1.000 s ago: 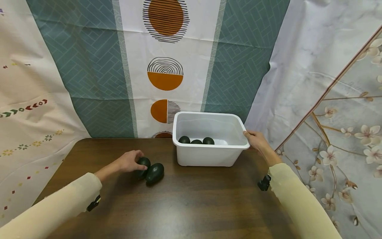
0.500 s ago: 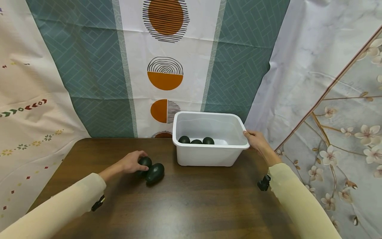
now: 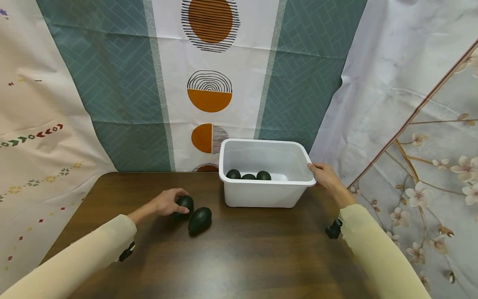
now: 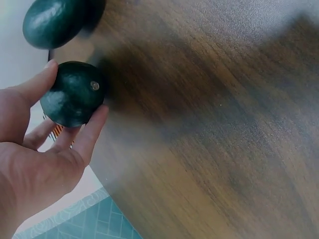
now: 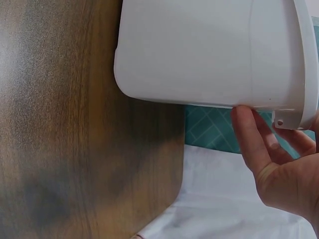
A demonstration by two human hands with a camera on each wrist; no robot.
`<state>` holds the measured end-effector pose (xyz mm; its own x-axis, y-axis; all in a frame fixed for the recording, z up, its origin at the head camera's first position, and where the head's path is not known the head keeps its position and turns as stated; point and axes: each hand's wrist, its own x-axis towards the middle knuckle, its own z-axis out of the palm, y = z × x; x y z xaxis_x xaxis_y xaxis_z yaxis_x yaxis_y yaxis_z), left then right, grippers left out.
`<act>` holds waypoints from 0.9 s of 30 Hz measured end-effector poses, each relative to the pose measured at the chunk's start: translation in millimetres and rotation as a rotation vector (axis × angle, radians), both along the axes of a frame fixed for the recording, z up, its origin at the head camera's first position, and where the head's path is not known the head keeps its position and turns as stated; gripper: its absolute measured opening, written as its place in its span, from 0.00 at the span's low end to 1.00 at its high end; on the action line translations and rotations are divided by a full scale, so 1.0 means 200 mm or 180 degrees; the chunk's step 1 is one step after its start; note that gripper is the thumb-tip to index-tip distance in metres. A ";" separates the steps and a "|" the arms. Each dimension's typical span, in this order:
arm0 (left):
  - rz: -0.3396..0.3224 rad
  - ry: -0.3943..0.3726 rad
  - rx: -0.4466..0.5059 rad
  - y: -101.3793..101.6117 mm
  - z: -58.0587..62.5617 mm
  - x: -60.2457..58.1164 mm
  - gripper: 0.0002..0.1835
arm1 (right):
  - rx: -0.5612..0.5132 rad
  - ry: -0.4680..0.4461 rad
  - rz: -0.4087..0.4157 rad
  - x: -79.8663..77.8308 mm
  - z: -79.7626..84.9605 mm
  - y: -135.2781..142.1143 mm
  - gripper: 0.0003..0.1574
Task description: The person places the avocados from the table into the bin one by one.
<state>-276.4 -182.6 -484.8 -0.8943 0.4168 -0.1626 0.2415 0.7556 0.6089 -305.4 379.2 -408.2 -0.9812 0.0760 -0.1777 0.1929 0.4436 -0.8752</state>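
Note:
My left hand [image 3: 167,202] holds a dark green avocado [image 3: 186,202] between thumb and fingers, low over the left part of the table. In the left wrist view, the stem spot of this avocado [image 4: 74,97] faces the camera. A second avocado [image 3: 200,220] lies on the table just to the right of it, with a small gap between them. My right hand [image 3: 325,177] grips the right end of a white plastic bin [image 3: 261,196], thumb over the rim and fingers underneath it. Three avocados [image 3: 263,175] sit inside the bin, partly hidden by its front wall.
The brown wooden table [image 3: 239,253] ends at the back against a hanging cloth [image 3: 130,145] in green and white. Patterned cloths also hang at the left and right sides. The bin stands near the table's back edge.
My left hand has shifted slightly right with the avocado in its grip. The neighbouring avocado now lies a little apart from it. The right hand keeps its hold on the bin.

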 end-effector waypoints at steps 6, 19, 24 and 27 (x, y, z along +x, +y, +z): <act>0.0090 0.0012 -0.0010 0.01 -0.01 0.00 0.36 | 0.0021 0.0029 0.0036 0.01 0.01 0.00 0.39; 0.0236 -0.0085 -0.0086 0.00 -0.04 0.02 0.39 | 0.0099 0.0123 0.0071 0.02 -0.02 0.00 0.39; 0.0278 -0.0132 -0.0104 -0.01 -0.03 0.01 0.39 | 0.0138 0.0129 0.0043 0.02 -0.01 0.00 0.39; 0.0260 -0.0108 -0.0122 -0.01 -0.02 0.00 0.39 | 0.0094 0.0122 0.0022 0.01 0.00 0.00 0.40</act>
<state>-276.4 -184.3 -489.7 -0.9188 0.3356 -0.2079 0.1578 0.7949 0.5859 -303.0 379.3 -408.4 -0.9877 0.0738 -0.1378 0.1563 0.4706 -0.8684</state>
